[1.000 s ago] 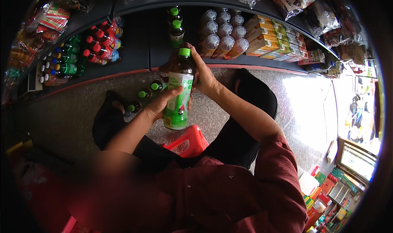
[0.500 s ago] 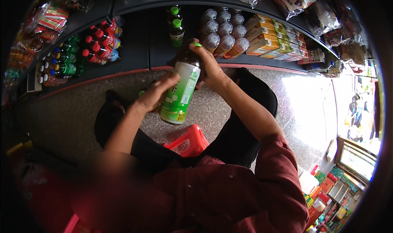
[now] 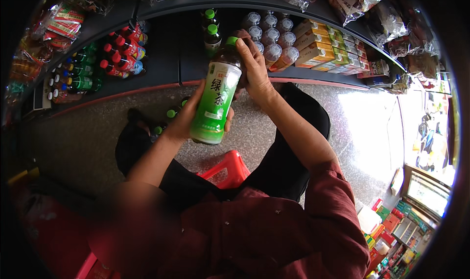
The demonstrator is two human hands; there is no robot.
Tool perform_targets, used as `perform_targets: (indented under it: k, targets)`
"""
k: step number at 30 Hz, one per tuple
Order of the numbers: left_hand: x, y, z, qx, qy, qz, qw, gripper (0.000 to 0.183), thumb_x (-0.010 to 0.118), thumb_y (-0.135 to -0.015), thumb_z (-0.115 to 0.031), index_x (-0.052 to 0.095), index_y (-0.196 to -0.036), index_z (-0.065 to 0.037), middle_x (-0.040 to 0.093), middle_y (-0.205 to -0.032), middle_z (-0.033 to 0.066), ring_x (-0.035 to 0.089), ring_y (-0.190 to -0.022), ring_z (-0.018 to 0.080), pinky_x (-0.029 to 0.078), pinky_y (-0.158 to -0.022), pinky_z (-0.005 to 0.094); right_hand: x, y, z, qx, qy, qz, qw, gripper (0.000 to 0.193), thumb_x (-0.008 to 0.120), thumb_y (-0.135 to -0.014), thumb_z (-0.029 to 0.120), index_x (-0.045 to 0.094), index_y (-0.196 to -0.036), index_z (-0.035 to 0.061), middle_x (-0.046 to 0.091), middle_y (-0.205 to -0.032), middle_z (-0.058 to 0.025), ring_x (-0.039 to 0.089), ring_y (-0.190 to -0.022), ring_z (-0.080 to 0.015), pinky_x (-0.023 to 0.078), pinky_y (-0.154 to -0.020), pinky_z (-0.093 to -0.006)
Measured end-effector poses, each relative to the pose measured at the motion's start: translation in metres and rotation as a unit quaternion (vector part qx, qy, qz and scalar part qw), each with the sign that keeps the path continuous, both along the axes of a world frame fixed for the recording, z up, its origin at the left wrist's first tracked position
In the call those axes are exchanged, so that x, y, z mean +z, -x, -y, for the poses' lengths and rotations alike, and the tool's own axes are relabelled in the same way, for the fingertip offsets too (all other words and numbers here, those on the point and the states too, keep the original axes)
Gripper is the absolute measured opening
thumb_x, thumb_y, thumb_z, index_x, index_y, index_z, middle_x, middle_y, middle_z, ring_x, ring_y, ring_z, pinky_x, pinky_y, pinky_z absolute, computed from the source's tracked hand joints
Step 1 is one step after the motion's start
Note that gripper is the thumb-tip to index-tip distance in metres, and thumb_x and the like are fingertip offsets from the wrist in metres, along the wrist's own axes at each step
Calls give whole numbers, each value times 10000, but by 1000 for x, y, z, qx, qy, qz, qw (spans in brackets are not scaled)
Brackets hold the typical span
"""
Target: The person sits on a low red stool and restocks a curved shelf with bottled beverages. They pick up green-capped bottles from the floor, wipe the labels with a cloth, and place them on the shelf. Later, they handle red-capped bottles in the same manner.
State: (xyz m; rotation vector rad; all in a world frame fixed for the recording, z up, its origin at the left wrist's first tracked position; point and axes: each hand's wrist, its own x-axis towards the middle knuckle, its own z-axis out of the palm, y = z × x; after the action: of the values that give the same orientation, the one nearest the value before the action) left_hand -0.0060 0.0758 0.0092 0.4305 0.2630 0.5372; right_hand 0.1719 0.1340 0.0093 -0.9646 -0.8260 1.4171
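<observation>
One clear plastic bottle with a green-and-white label and green screw cap (image 3: 215, 100) is held in the air above the floor, tilted, cap pointing away from the person and slightly right. The left hand (image 3: 188, 116) wraps the bottle's lower half from its left, fingertips showing along its right edge; this grip is closed around it. The right hand (image 3: 255, 75) reaches in from the bottle's right, thumb up beside the cap, its grip holding one dark brown cloth (image 3: 244, 36) against the bottle's neck. Below the bottle stands one red plastic stool (image 3: 231, 170). Left of the bottle, three green-capped bottles (image 3: 171, 114) show on the speckled grey floor (image 3: 254, 132), partly hidden. Beyond the bottle, the dark grey shelf (image 3: 161, 58) bears two more dark green-capped bottles (image 3: 212, 34) and, rightward, at least eight clear-domed bottles (image 3: 281, 61).
</observation>
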Motion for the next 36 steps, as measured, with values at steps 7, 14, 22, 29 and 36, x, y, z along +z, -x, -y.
perform_targets:
  k: [7,14,22,29,36]
  targets:
    - [-16,5,-6,93,44,-87,991,691,273,-953,-654,548,-1198,-70,663,-923,116,685,-782,250,580,-709,377,7,15,24,-113,-254,444,852,491,659,-862,280,525,-1274,47,549,-1037,-189,538,-1007,-382,494,-862,-410]
    - [-12,28,-22,142,31,-177,974,737,276,-935,-694,558,-1118,-38,630,-923,59,627,-829,151,517,-758,274,10,31,80,110,-499,520,685,453,730,-755,316,647,-1164,142,534,-1070,-63,536,-942,-242,493,-736,-334]
    - [-4,12,-10,167,110,-231,952,668,358,-939,-658,523,-1122,-37,608,-845,70,625,-723,164,542,-694,298,11,24,78,97,-603,534,585,453,642,-714,257,642,-1156,160,541,-1091,-32,543,-1009,-211,482,-763,-327]
    - [-3,17,-14,110,39,-156,981,774,315,-943,-665,393,-1365,-21,593,-1105,120,634,-932,193,546,-827,322,6,22,76,78,-601,506,613,429,661,-772,304,624,-1173,157,547,-1085,-33,553,-964,-207,493,-746,-323]
    - [-9,16,-13,119,-70,-249,959,611,309,-1011,-528,452,-1314,-17,613,-1110,91,624,-984,172,503,-894,297,22,12,63,58,-584,523,618,412,770,-708,307,687,-1095,193,554,-1015,-18,581,-905,-176,485,-639,-281]
